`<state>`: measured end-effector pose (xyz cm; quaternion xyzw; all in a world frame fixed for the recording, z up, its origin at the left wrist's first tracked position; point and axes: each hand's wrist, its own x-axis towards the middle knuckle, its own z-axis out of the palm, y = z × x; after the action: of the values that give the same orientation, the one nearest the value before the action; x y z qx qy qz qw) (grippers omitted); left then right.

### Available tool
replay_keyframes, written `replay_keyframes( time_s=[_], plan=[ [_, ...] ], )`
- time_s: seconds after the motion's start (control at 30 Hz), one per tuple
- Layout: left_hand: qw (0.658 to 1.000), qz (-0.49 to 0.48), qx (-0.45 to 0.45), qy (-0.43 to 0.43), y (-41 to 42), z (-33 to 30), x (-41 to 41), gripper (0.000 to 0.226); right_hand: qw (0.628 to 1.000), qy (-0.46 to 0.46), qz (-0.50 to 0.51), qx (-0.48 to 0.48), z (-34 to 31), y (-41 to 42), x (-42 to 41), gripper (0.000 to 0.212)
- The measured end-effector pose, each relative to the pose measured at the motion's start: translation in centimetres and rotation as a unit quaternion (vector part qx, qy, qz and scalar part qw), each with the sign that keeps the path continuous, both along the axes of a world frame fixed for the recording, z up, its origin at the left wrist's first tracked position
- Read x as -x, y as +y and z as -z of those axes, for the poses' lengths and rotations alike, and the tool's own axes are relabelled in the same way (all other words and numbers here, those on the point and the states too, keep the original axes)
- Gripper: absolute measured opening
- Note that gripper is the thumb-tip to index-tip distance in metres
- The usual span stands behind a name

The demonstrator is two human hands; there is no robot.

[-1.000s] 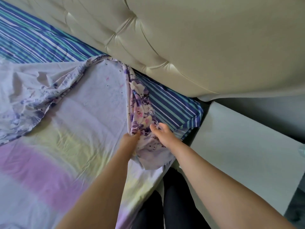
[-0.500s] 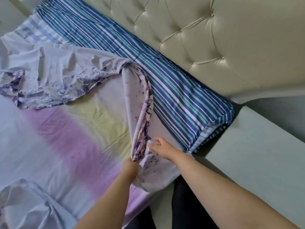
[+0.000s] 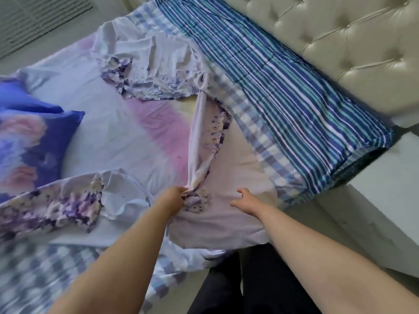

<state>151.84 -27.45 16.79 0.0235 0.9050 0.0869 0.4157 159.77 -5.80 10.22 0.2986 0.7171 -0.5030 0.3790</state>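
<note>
Pulling away from the tufted headboard (image 3: 340, 41), the left hand (image 3: 173, 197) is gripping a gathered fold of the floral sheet (image 3: 197, 137) in a fist. It is drawing the fold into a long taut band that runs up toward the striped cover (image 3: 283, 98). The bed (image 3: 108, 132) is lying under a pastel sheet banded pink and yellow, with a blue rose pillow (image 3: 34, 137) resting at the left. A white bedside unit (image 3: 385, 177) is standing to the right, below the headboard. Half a second ago the right hand (image 3: 244, 201) was touching the fold beside the left. Now it is hanging open with its fingers spread, apart from the fold, and I cannot tell whether it is brushing the cloth beneath. The floral sheet's near corner is drooping over the bed's side edge, above the person's dark trousers (image 3: 249, 279). Bare pastel sheet is lying open between the band and the pillow.
</note>
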Motion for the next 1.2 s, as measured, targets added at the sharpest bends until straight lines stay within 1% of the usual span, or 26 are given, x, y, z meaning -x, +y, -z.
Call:
replay_keyframes(
  time_s=[0.1, 0.13, 0.2, 0.23, 0.3, 0.37, 0.47, 0.57, 0.63, 0.73, 0.77, 0.87, 0.9, 0.93, 0.97, 1.0, 1.03, 1.07, 1.1, 1.13, 1.17, 1.2],
  plan=[
    [0.998, -0.059, 0.0, 0.034, -4.6, -1.1, -2.2, 0.061, 0.998, 0.008, -0.056, 0.004, -0.8, -5.1, -1.0, 0.071],
    [0.996, -0.075, -0.002, 0.05, -6.0, -1.5, -3.1, 0.062, 0.997, 0.008, -0.07, 0.008, -0.8, -6.8, -1.3, 0.071],
    [0.988, -0.124, -0.002, 0.089, -9.1, -2.1, -5.0, 0.047, 0.995, 0.024, -0.096, 0.026, -1.3, -10.2, -2.3, 0.067],
    [0.981, -0.156, -0.001, 0.113, -10.7, -2.5, -5.7, 0.04, 0.993, 0.033, -0.11, 0.036, -1.7, -12.1, -2.7, 0.066],
    [0.961, -0.22, 0.002, 0.169, -14.2, -3.3, -7.1, 0.038, 0.987, 0.041, -0.149, 0.039, -1.9, -15.7, -3.6, 0.074],
    [0.937, -0.281, 0.001, 0.206, -18.0, -4.0, -8.8, 0.048, 0.979, 0.053, -0.192, 0.04, -1.8, -19.2, -4.6, 0.08],
    [0.907, -0.355, -0.023, 0.225, -23.5, -5.3, -12.2, 0.057, 0.97, 0.06, -0.234, 0.037, -2.3, -24.6, -6.8, 0.086],
    [0.881, -0.406, -0.049, 0.24, -29.7, -6.4, -15.8, 0.059, 0.972, 0.084, -0.219, 0.03, -3.2, -31.3, -9.1, 0.095],
    [0.865, -0.43, -0.072, 0.247, -34.3, -6.6, -18.0, 0.056, 0.977, 0.085, -0.195, 0.022, -3.6, -36.1, -10.1, 0.103],
    [0.838, -0.461, -0.111, 0.272, -41.9, -7.2, -21.0, 0.048, 0.976, 0.091, -0.197, -0.014, -4.1, -43.8, -11.3, 0.109],
    [0.835, -0.458, -0.12, 0.28, -44.6, -7.4, -21.9, 0.049, 0.976, 0.094, -0.193, -0.026, -4.1, -46.7, -11.9, 0.109],
    [0.851, -0.412, -0.129, 0.3, -52.5, -7.7, -24.3, 0.052, 0.976, 0.116, -0.175, -0.063, -4.4, -56.0, -14.0, 0.111],
    [0.864, -0.378, -0.117, 0.311, -55.1, -7.9, -25.0, 0.051, 0.977, 0.118, -0.167, -0.062, -4.7, -59.3, -14.6, 0.114],
    [0.883, -0.331, -0.098, 0.32, -57.4, -8.2, -25.6, 0.05, 0.982, 0.107, -0.148, -0.037, -5.2, -62.4, -15.0, 0.114],
    [0.9, -0.281, -0.084, 0.321, -59.6, -8.6, -26.0, 0.049, 0.992, 0.074, -0.099, 0.025, -5.5, -65.3, -15.2, 0.11],
    [0.917, -0.239, -0.079, 0.31, -61.7, -8.9, -26.2, 0.047, 0.992, 0.056, -0.053, 0.101, -6.3, -68.1, -15.4, 0.097],
    [0.931, -0.202, -0.075, 0.293, -63.7, -9.3, -26.4, 0.044, 0.987, 0.06, -0.024, 0.147, -6.9, -70.6, -15.2, 0.074],
    [0.944, -0.167, -0.069, 0.276, -65.7, -9.5, -26.5, 0.04, 0.982, 0.109, -0.005, 0.155, -7.4, -72.8, -14.7, 0.055],
    [0.953, -0.137, -0.061, 0.264, -67.7, -9.7, -26.6, 0.04, 0.976, 0.133, 0.038, 0.169, -7.8, -75.0, -13.7, 0.047],
    [0.957, -0.121, -0.055, 0.257, -69.8, -10.0, -26.5, 0.043, 0.967, 0.138, 0.069, 0.204, -8.1, -76.9, -12.5, 0.044],
    [0.959, -0.114, -0.05, 0.253, -71.8, -10.0, -26.4, 0.045, 0.952, 0.117, 0.097, 0.264, -8.7, -78.9, -11.3, 0.04],
    [0.961, -0.109, -0.042, 0.251, -73.9, -10.1, -26.3, 0.046, 0.928, 0.084, 0.131, 0.338, -9.1, -80.8, -10.3, 0.04]
  ],
)
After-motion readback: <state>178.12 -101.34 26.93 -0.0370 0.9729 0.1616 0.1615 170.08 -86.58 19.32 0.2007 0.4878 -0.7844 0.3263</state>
